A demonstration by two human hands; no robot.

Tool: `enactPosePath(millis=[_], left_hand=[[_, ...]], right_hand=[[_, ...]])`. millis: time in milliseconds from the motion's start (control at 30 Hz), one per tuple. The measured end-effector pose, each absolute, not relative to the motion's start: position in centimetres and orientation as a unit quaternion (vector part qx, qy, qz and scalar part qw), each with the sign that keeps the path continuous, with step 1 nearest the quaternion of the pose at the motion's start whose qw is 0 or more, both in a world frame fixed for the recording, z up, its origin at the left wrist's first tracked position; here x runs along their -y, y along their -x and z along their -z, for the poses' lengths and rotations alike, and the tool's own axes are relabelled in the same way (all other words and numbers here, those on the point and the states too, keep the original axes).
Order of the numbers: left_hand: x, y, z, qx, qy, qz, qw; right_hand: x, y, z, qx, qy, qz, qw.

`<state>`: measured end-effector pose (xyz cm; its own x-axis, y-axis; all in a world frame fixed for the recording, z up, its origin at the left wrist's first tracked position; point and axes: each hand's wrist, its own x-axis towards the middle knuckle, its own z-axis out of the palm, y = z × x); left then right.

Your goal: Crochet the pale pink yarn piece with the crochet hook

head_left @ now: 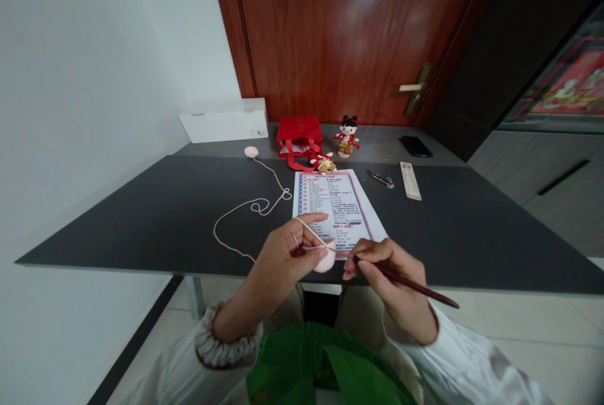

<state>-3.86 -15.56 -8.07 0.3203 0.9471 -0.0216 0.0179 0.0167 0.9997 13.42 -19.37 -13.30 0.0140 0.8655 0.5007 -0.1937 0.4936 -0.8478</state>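
My left hand (pixel 291 248) pinches a small cup-shaped piece of pale pink crochet (pixel 324 261) between thumb and fingers, its index finger stretched out with yarn running over it. In my right hand (pixel 387 270), closed in a pen-like grip, is a crochet hook (pixel 419 288) with a dark reddish-brown handle. The hook's metal end reaches left to the edge of the crochet piece. Pale yarn (pixel 231 209) trails in loops over the table from a small ball (pixel 251 152) to my left hand. Under and beyond both hands lies a printed pattern sheet (pixel 372 219).
On the dark table (pixel 141 216) stand a white box (pixel 226 123), a red bag (pixel 298 131) and a crocheted doll (pixel 348 138). A doll body (pixel 324 163) lies by the sheet. Rightward are small scissors (pixel 380 178), a pale narrow packet (pixel 410 181) and a phone (pixel 415 146).
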Motion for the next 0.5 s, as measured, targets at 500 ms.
enactPosePath(millis=[500], left_hand=[[15.7,3.9,7.8,-0.431,-0.592,-0.388,0.559]], right_hand=[[19.6,-13.5,11.9,0.676,0.308,-0.281,0.608]])
